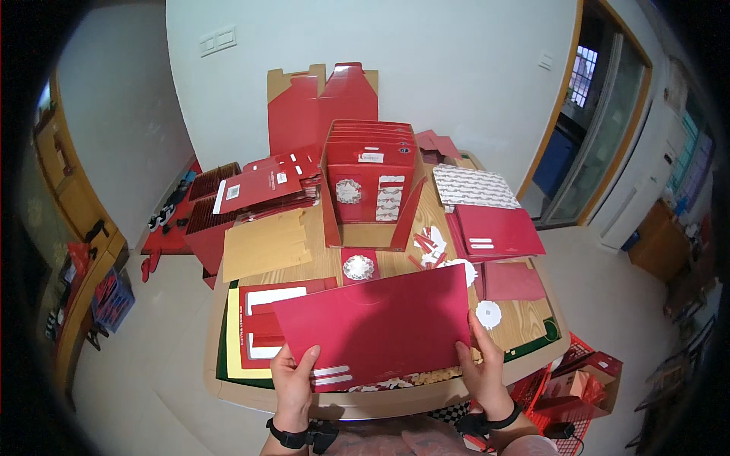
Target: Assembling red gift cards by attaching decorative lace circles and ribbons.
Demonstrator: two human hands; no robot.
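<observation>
A flat, rectangular, deep-red card sheet is held over the near side of the table, tilted with its right end higher; the clock below centres on it, twelve pointing away from the person. The left hand grips its lower left corner at eight, thumb on the upper face, and the right hand pinches its right edge at four. Beneath lies the table, pale wood grain with a rounded tan border and green inlay. Around the sheet are a scalloped white paper disc at three, a yellow paper sheet at nine, a flat light-brown paper sheet at ten, an open-fronted red cardboard box at twelve and a grey-and-white patterned sheet at one. Farther out stand a white wall at twelve and a wood-framed doorway between one and two. As for edges, the table's near rim runs just below the sheet from eight to four, close to the person's body; pale floor tiles spread beyond it at eight, while a red plastic basket crowds the side between three and four.
</observation>
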